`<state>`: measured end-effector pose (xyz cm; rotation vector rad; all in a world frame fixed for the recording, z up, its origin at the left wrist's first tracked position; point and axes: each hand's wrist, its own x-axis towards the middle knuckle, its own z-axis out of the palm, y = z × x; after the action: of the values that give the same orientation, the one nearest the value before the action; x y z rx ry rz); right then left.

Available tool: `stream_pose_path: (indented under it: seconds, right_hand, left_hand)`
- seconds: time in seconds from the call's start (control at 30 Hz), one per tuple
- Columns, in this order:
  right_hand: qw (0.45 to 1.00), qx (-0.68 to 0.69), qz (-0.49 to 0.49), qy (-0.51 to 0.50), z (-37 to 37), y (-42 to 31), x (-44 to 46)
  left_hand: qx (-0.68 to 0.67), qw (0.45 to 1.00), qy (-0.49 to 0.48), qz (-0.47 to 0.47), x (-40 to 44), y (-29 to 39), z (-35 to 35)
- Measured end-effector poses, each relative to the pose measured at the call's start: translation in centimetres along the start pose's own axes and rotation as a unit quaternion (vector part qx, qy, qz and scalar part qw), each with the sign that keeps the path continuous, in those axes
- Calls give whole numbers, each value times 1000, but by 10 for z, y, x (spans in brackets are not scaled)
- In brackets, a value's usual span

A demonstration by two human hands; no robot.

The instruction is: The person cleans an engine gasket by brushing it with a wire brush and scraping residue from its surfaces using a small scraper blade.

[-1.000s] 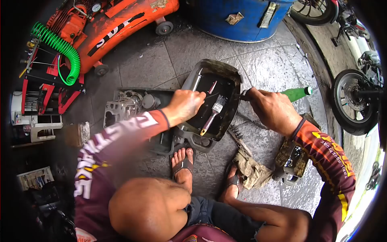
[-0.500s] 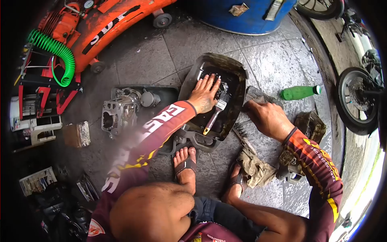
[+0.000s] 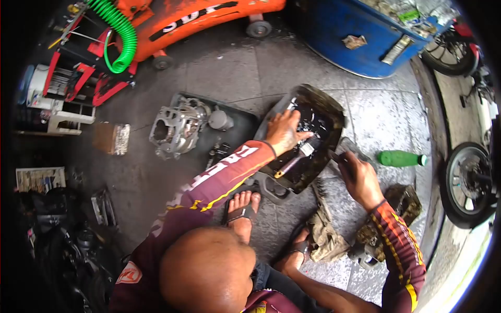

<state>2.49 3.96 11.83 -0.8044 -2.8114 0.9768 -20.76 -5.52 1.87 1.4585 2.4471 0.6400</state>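
Grey tiles, blotched with wet patches, cover the floor point(image 3: 224, 78), with a large blue drum point(image 3: 334, 41) at its far edge. Mid-floor, away from the edges, sits a deep, dark rectangular pan point(image 3: 334, 115) holding dark liquid. A flat paintbrush point(image 3: 288, 167) with a slim handle lies inside. The left hand point(image 3: 284, 133) reaches in, fingers partly spread, thumb near the bristles. The right hand point(image 3: 360, 180), just outside the pan's right side, is curled; whether it grips anything is unclear. A green bottle point(image 3: 399, 158) lies toward the floor's right edge.

The brush looks light, with a stiff handle, probably slippery, best held at the handle's bare end; the pan seems rigid, best held by opposite rims. Liquid and glare obscure the pan's bottom; the left fingertips are hard to make out.
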Motion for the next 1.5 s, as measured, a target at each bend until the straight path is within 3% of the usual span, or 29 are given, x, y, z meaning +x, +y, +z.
stream_pose_path:
  seconds: [0.07, 0.23, 0.27, 0.3, 0.33, 0.37, 0.43, 0.47, 0.5, 0.57, 0.63, 0.73, 0.8, 0.93, 0.97, 1.03, 1.07, 1.1, 1.13, 1.17, 1.23, 1.27, 1.3, 1.43, 1.5]
  right_hand:
    - [1000, -1, 1, 0, -1, -11, 11]
    - [998, -40, -32, -35, 2, -28, 30]
    - [997, -54, -18, -49, 3, -31, 35]
    - [996, -67, -4, -59, 3, -32, 42]
    - [994, -90, 17, -61, 10, -25, 51]
    - [993, -97, 21, -58, 20, -18, 59]
    - [995, -29, 32, 94, 34, -13, 78]
    - [991, 30, 35, 126, 37, -17, 84]
    - [992, 24, 32, 121, 38, -20, 88]
    - [976, 118, 158, 94, 43, -26, 91]
    - [970, 137, 165, 118, 47, -33, 88]
    - [930, 192, 169, 265, 60, -27, 84]
    - [909, 247, 196, 271, 64, -23, 85]
    - [837, 426, 221, 264, 77, -37, 83]
    - [810, 474, 243, 245, 80, -41, 81]
    - [788, 513, 247, 233, 87, -52, 79]
    - [803, 498, 237, 224, 90, -57, 80]
    - [817, 484, 229, 215, 94, -59, 80]
    - [848, 445, 203, 205, 101, -55, 81]
    - [844, 449, 208, 208, 105, -55, 81]
    - [904, 235, 122, 337, 100, -67, 83]
    - [918, 246, 153, 271, 92, -68, 79]
    - [916, 247, 159, 273, 86, -69, 78]
    - [963, 166, 84, 193, 61, -59, 82]
    - [980, 130, -8, 153, 54, -55, 84]
  left_hand:
    - [2, 1000, -2, -8, -5, -5, 0]
    - [-80, 979, -125, -139, -3, -2, -10]
    - [-236, 924, -215, -212, 0, -9, -9]
    - [-380, 832, -297, -275, 3, -17, -10]
    - [-467, 774, -318, -286, 2, -13, -28]
    - [-507, 744, -305, -311, 1, -13, -30]
    - [-621, 657, -315, -288, -5, -16, -39]
    - [-644, 643, -312, -273, -8, -16, -41]
    - [-664, 624, -304, -278, -11, -12, -48]
    - [-704, 581, -319, -255, -13, -20, -41]
    - [-666, 642, -273, -263, -14, -15, -42]
    - [-657, 675, -220, -255, -15, -15, -30]
    - [-656, 692, -167, -251, -19, -15, -26]
    - [-753, 606, -136, -218, -28, -11, -17]
    - [-753, 606, -136, -220, -29, -10, -14]
    - [-849, 499, -97, -141, -26, -2, -20]
    - [-875, 454, -109, -129, -27, 1, -24]
    - [-873, 455, -112, -132, -27, 1, -27]
    - [-869, 467, -106, -124, -26, 1, -28]
    - [-865, 478, -102, -116, -25, 1, -29]
    - [-822, 548, -81, -132, -26, -1, -34]
    - [-799, 573, -93, -156, -27, -10, -27]
    - [-775, 597, -105, -181, -25, -14, -32]
    - [-749, 621, -132, -190, -23, -16, -45]
    - [-775, 588, -138, -185, -23, -13, -50]
